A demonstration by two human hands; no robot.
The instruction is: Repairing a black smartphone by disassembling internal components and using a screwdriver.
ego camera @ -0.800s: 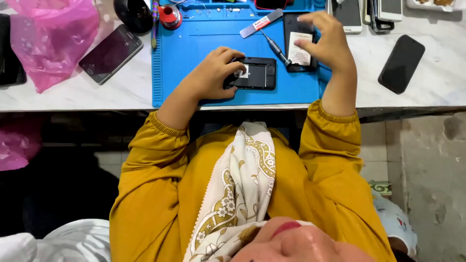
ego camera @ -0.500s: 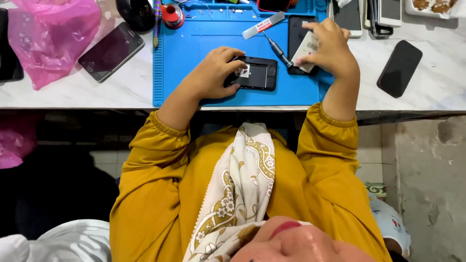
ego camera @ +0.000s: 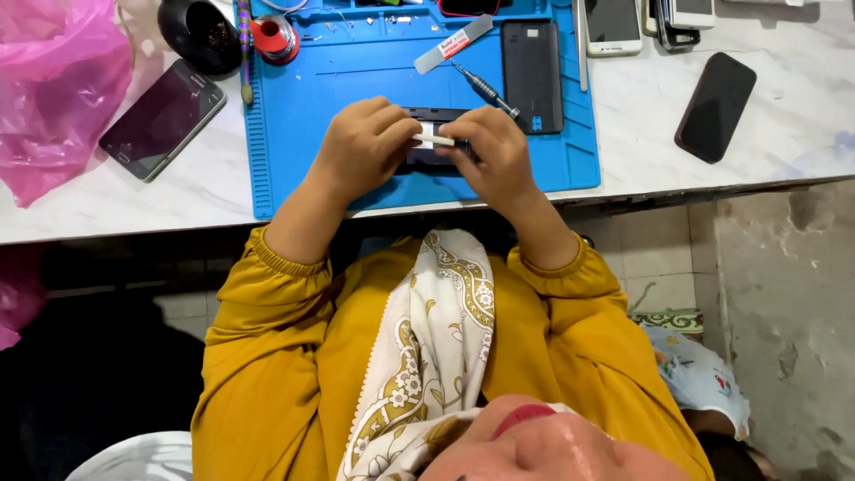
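My two hands meet over a dark opened phone [ego camera: 429, 163] that lies on the blue work mat [ego camera: 294, 116]. Between them is a small white piece [ego camera: 434, 139], held just above the phone. My left hand [ego camera: 363, 147] pinches its left end with thumb and fingers. Pinching the right end is my right hand [ego camera: 492, 160]. The hands hide most of the phone.
On the mat lie a black back cover [ego camera: 533, 76], a screwdriver [ego camera: 481, 86], a white tube [ego camera: 452, 43] and a red round tool [ego camera: 274, 37]. A smartphone [ego camera: 160, 118] and pink bag [ego camera: 53, 89] sit left. A black phone [ego camera: 715, 107] lies right.
My right hand has come from the black back cover at the right, carrying the white piece, to the middle of the mat. My left hand has risen to take the piece's other end.
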